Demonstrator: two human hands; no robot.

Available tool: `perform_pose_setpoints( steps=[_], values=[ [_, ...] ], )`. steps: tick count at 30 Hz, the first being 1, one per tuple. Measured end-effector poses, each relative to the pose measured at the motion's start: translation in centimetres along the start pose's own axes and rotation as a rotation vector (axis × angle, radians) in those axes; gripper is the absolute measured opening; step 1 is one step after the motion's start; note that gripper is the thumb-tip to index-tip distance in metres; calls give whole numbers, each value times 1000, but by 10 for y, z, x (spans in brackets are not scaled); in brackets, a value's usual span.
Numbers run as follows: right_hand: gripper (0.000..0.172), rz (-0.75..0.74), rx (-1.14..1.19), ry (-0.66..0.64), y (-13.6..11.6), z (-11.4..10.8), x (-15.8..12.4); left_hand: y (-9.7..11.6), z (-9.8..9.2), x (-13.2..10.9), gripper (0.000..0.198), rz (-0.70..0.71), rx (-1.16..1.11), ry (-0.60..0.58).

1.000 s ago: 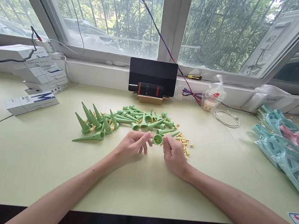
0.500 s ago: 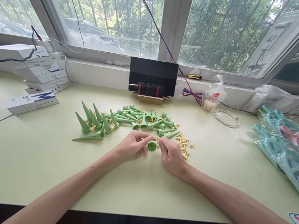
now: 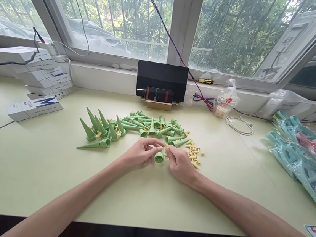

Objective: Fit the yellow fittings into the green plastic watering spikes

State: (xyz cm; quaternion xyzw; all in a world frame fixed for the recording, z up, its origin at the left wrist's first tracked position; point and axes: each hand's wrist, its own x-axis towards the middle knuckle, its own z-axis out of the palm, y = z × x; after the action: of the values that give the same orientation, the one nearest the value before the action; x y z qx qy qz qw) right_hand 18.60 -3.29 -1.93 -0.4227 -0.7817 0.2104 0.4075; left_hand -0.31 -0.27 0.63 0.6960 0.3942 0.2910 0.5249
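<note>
Between my hands is a green plastic cone-shaped spike (image 3: 159, 157), its round hollow end toward me. My left hand (image 3: 141, 153) grips it from the left with thumb and fingers. My right hand (image 3: 180, 162) is closed in a pinch at its right side; a small yellowish piece seems to be at the fingertips, too small to make out. Just beyond lies a heap of green spikes (image 3: 153, 125). Small yellow T-shaped plastic pegs (image 3: 194, 153) are scattered beside my right hand. To the left, several green spikes (image 3: 97, 124) stand point up, with one lying in front (image 3: 94, 144).
A phone (image 3: 159, 95) leans against a dark tablet (image 3: 162, 78) at the back. White boxes (image 3: 35, 108) are stacked at left. A coiled white cable (image 3: 239, 126) and a plastic bag (image 3: 226, 100) lie right of centre; wrapped turquoise plastic items (image 3: 299, 159) fill the far right.
The green spike in my left hand has tilted, its open end now a little lower and more of its side showing. My right hand has shifted slightly left, closer to the spike.
</note>
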Motion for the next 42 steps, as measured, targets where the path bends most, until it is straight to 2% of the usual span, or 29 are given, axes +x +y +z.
perform_pose_setpoints(
  steps=[5,13,22,29,34,42],
  values=[
    [31,-5,-14,-10,1,1,0,0,1,1,37,80,9,39],
    [32,31,-61,-5,3,0,0,1,3,0,36,181,174,114],
    [31,55,-63,11,2,1,0,0,7,1,34,246,171,153],
    [32,80,-54,24,3,1,0,4,6,-1,35,263,206,150],
    [33,89,-50,36,3,1,0,7,5,-1,28,268,249,129],
    [35,98,-62,60,5,1,1,0,6,1,22,320,223,131]
  ],
)
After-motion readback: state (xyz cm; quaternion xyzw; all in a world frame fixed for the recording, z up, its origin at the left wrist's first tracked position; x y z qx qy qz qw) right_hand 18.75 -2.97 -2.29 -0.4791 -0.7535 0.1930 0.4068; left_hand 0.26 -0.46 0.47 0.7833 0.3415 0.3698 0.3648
